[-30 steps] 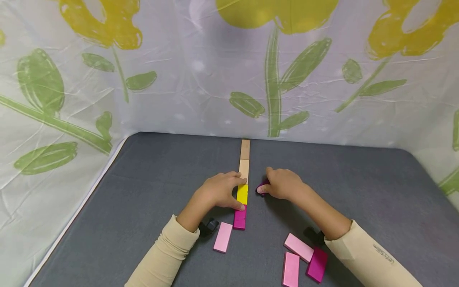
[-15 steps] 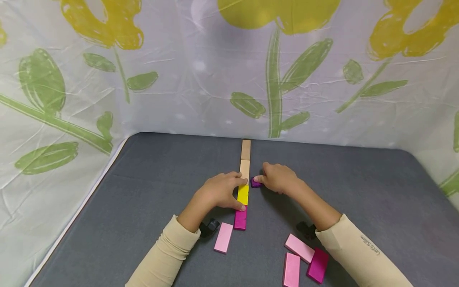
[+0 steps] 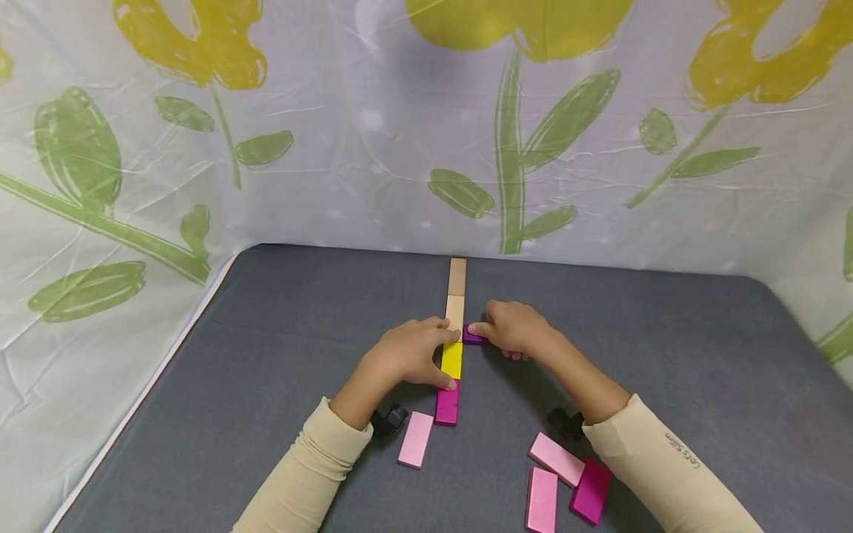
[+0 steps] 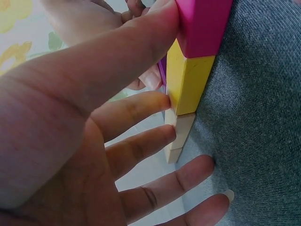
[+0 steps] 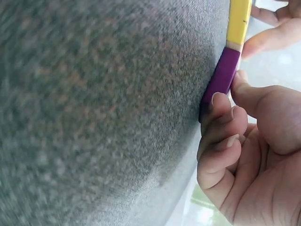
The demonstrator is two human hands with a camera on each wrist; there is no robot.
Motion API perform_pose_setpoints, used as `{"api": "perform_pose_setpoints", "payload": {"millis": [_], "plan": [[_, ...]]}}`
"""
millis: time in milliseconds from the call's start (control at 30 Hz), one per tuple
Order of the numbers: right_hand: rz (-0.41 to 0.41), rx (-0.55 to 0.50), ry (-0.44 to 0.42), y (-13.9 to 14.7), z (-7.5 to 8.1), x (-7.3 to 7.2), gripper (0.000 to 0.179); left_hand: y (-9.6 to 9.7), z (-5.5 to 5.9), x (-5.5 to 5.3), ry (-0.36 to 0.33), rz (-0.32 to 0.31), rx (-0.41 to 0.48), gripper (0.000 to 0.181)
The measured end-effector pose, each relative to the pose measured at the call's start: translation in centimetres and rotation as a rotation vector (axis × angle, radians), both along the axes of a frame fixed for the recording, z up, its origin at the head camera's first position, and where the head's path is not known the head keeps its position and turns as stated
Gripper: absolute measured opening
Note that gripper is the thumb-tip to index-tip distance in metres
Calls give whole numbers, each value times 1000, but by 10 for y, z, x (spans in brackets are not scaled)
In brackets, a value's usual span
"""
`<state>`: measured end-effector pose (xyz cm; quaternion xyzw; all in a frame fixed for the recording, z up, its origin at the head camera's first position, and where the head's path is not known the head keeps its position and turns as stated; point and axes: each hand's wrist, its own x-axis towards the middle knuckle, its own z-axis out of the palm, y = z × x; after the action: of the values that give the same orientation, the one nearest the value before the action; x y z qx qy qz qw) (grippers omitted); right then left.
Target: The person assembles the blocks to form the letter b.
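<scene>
A row of flat blocks runs away from me: a magenta block (image 3: 447, 407), a yellow block (image 3: 452, 360), a pale wooden block (image 3: 455, 311) and a tan one (image 3: 457, 276) at the far end. My left hand (image 3: 409, 354) rests over the row from the left. Its thumb touches the magenta block, while the index and middle fingertips (image 4: 162, 135) lie at the yellow and pale blocks, the fingers fairly straight. My right hand (image 3: 516, 328) pinches a purple block (image 5: 225, 73) between thumb and curled fingers. That block lies crosswise, its end right at the pale block's right side.
A light pink block (image 3: 416, 440) lies left of the row's near end. At front right, two light pink blocks (image 3: 540, 500) and another magenta block (image 3: 590, 492) lie close together. The grey table (image 3: 266, 370) ends at a flower-printed curtain (image 3: 373, 133).
My right hand has moved left and slightly away from me with the purple block, bringing it up to the row. The left hand keeps its place on the row.
</scene>
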<state>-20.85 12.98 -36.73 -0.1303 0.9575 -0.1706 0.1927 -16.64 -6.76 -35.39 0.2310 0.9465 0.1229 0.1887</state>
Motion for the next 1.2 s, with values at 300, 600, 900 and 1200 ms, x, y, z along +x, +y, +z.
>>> {"api": "perform_pose_setpoints", "payload": {"millis": [300, 600, 900, 1200], "plan": [[-6, -14, -12, 0, 1, 2, 37, 0, 0, 0, -8, 9, -4, 79], [17, -22, -6, 1, 1, 4, 36, 0, 0, -1, -6, 10, -1, 78], [110, -164, -98, 14, 0, 3, 27, -1, 0, -1, -15, 14, -11, 79], [389, -201, 36, 31, 5, 0, 32, 0, 1, -1, -10, 3, -6, 79]]}}
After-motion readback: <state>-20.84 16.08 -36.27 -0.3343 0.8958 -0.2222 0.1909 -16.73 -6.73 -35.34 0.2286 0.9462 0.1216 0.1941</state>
